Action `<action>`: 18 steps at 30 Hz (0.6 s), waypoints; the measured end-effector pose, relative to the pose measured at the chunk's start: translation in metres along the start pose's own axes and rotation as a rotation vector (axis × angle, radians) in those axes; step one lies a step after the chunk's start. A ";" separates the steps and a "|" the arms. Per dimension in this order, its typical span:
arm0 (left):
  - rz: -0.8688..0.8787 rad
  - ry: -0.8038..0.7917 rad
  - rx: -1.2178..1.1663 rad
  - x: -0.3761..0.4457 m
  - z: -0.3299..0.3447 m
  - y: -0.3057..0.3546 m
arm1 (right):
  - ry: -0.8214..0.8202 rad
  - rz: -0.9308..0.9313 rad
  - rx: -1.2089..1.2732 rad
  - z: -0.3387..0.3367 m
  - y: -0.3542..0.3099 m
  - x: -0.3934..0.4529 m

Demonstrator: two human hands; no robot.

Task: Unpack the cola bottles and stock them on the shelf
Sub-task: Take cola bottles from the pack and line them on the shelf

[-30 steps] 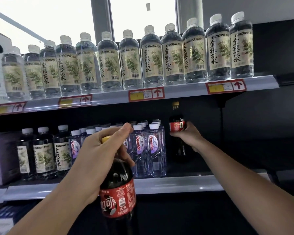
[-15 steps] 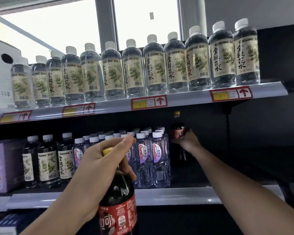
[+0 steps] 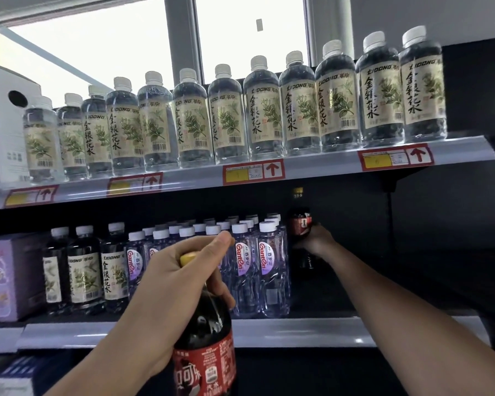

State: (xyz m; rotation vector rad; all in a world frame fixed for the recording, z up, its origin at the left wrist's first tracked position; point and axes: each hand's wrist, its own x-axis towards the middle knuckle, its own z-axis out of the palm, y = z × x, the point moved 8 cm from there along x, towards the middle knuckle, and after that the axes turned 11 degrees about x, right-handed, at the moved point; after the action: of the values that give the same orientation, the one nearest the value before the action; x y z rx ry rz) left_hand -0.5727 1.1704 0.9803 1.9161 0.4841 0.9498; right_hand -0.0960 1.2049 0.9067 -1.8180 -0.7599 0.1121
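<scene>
My left hand (image 3: 172, 284) grips the neck of a dark cola bottle (image 3: 205, 347) with a yellow cap and red label, held upright in front of the middle shelf (image 3: 297, 331). My right hand (image 3: 316, 241) reaches deep into the middle shelf and holds a second cola bottle (image 3: 300, 224) around its body, just right of the clear water bottles. That bottle stands upright far back in the dark; its base is hard to see.
Clear water bottles with purple labels (image 3: 265, 261) fill the shelf's centre; herbal-water bottles (image 3: 112, 272) and a purple box (image 3: 3, 278) stand left. The top shelf (image 3: 326, 167) carries a full row of herbal-water bottles and a white box (image 3: 3, 124). Right of the placed cola is dark open shelf.
My right hand has pushed its cola bottle farther back into the shelf. My left hand with its bottle has stayed about in place; the view tilted up slightly.
</scene>
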 end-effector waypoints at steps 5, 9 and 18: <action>-0.006 0.015 -0.007 0.001 0.001 0.000 | 0.037 -0.018 0.024 0.008 -0.020 -0.015; -0.010 0.018 -0.024 0.002 -0.001 -0.001 | 0.088 0.011 0.018 0.010 -0.020 -0.020; -0.001 0.039 -0.015 0.006 -0.004 -0.005 | -0.001 0.110 0.088 0.022 0.009 -0.002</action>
State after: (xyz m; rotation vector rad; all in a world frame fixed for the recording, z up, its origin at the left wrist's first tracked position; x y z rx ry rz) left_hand -0.5717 1.1791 0.9795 1.8866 0.4993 0.9896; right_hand -0.1029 1.2202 0.8897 -1.7758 -0.6454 0.2155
